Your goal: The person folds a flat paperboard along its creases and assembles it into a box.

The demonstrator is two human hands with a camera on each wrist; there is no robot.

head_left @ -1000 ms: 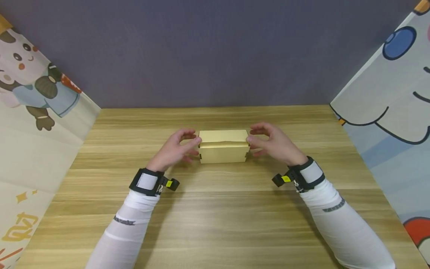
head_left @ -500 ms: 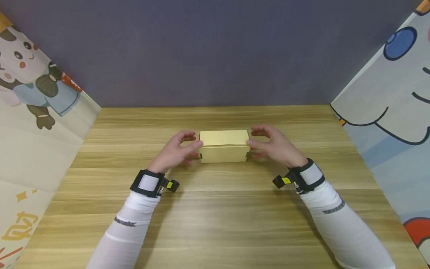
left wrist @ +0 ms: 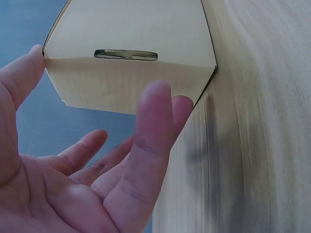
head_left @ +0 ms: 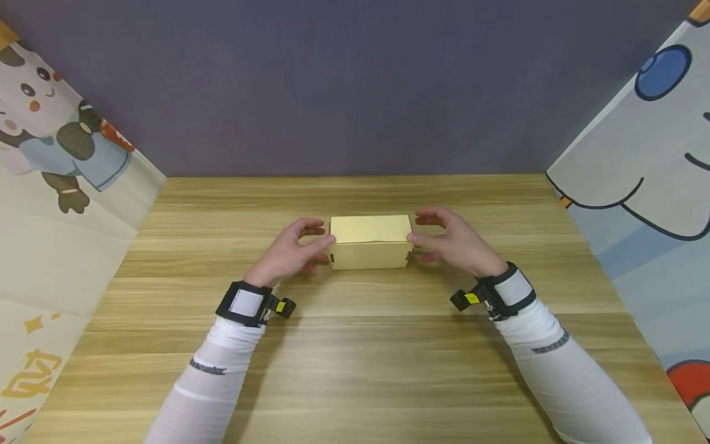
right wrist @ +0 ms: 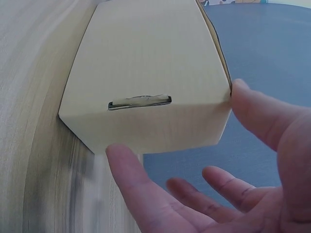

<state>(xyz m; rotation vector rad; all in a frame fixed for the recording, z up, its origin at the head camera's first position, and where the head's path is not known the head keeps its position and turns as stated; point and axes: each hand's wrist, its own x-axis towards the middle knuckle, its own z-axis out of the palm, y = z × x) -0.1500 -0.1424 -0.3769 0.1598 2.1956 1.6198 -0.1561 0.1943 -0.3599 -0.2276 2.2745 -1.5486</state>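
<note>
A small pale yellow cardboard box (head_left: 370,255) stands on the wooden table, its lid (head_left: 370,229) lying down over the top. At its left end my left hand (head_left: 289,251) has the thumb tip at the lid's front corner, with the other fingers loosely spread beside the end wall. My right hand (head_left: 459,245) mirrors this at the right end, thumb tip at the opposite corner. Each wrist view shows a cut slot near the fold of the box, one in the left (left wrist: 126,55) and one in the right. Neither hand wraps round the box.
The wood-grain table (head_left: 355,364) extends to a dark grey-blue wall (head_left: 355,92) behind the box. Cartoon-printed panels border it on the left (head_left: 66,259) and right. Black wrist straps with small cameras sit over white sleeves.
The box's lid has come down at the front, closing the gap seen one second ago. Both thumbs have moved slightly down with it; the box stays in place.
</note>
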